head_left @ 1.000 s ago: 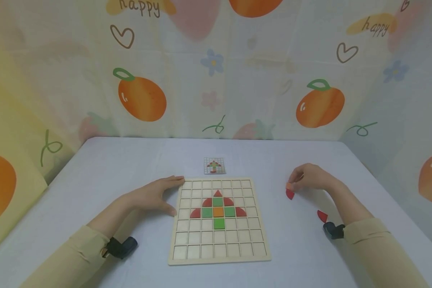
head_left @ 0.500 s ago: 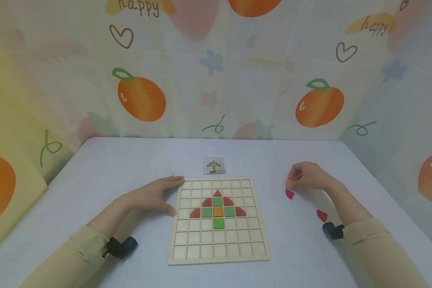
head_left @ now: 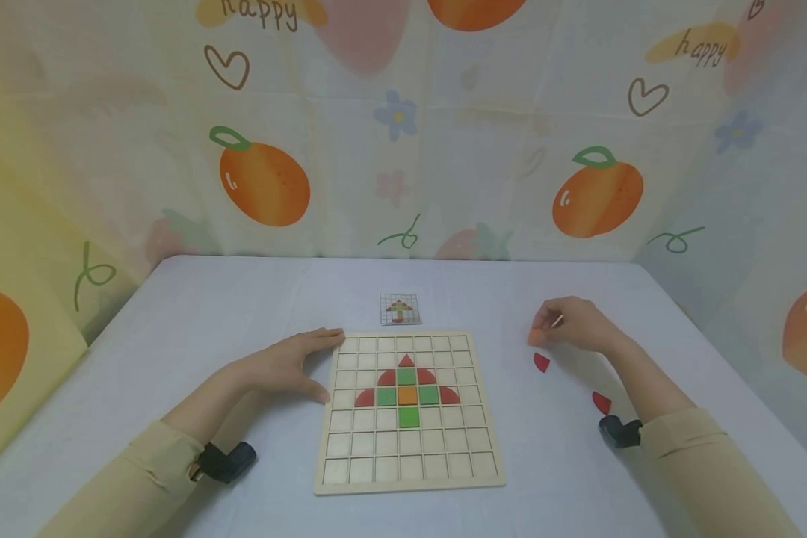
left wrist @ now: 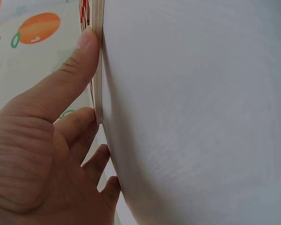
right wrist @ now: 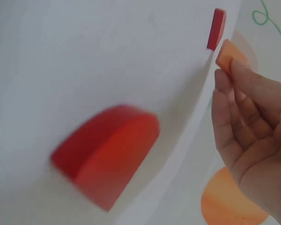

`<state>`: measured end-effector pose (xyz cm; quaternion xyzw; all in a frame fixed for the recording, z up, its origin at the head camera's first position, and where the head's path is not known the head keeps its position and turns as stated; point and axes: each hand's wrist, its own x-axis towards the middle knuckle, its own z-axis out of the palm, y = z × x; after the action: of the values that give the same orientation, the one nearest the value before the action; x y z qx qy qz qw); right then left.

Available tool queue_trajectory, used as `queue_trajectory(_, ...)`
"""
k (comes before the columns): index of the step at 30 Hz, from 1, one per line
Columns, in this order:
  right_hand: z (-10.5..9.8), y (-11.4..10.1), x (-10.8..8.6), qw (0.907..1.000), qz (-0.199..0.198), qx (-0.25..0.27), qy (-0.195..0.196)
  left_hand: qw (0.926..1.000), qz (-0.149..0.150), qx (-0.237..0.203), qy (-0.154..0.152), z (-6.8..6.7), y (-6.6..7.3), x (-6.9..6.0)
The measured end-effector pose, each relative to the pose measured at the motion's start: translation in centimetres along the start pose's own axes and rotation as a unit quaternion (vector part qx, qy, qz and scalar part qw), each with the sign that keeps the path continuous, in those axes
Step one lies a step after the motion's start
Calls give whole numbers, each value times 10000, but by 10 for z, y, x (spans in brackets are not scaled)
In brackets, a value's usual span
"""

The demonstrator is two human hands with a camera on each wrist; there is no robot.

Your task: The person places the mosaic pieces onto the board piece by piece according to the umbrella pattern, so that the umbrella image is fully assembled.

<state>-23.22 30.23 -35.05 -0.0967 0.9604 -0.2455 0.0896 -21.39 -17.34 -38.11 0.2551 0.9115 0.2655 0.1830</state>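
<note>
My right hand (head_left: 571, 321) pinches an orange tile (right wrist: 231, 54) between thumb and fingertips, a little off the table. Just nearer than that hand lies a red quarter-round piece (head_left: 541, 362); a second red quarter-round piece (head_left: 601, 403) lies beside the right wrist. My left hand (head_left: 284, 368) rests at the left side of a wooden grid board (head_left: 336, 448), thumb touching its edge and fingers at the far corner. On the board, red curved pieces (head_left: 449, 395), a red triangle (head_left: 406, 361), green squares (head_left: 409, 417) and an orange square (head_left: 408, 395) form an arrow-like shape.
A small pattern card (head_left: 400, 309) with a similar arrow shape lies just beyond the board. The white-covered table (head_left: 255, 299) ends at a fruit-printed curtain (head_left: 444, 172). Dark wrist devices (head_left: 227, 463) sit on both arms.
My right hand has moved slightly left and away with the orange tile, leaving the nearer red piece uncovered. The left hand and the board have stayed still.
</note>
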Motion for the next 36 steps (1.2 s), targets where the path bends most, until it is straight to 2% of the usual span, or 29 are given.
queue_trajectory(8, 8, -24, 4, 9988, -246, 426, -78, 10000, -75, 14, 8, 0, 3, -1)
queue_trajectory(15, 19, -51, 4, 9955, -445, 777, -318, 9999, -131, 10, 27, 1, 1, 0)
queue_trajectory(22, 32, -77, 4, 9922, -781, 831, -509, 9999, -164, 7, 23, 1, 1, 0)
queue_trajectory(32, 56, -105, 0, 9828, -945, 1081, -1164, 9999, -110, 25, 26, 1, 3, -1)
queue_trajectory(36, 66, -115, -2, 9754, -1178, 1127, -1485, 9999, -100, 11, 24, 0, 3, -2)
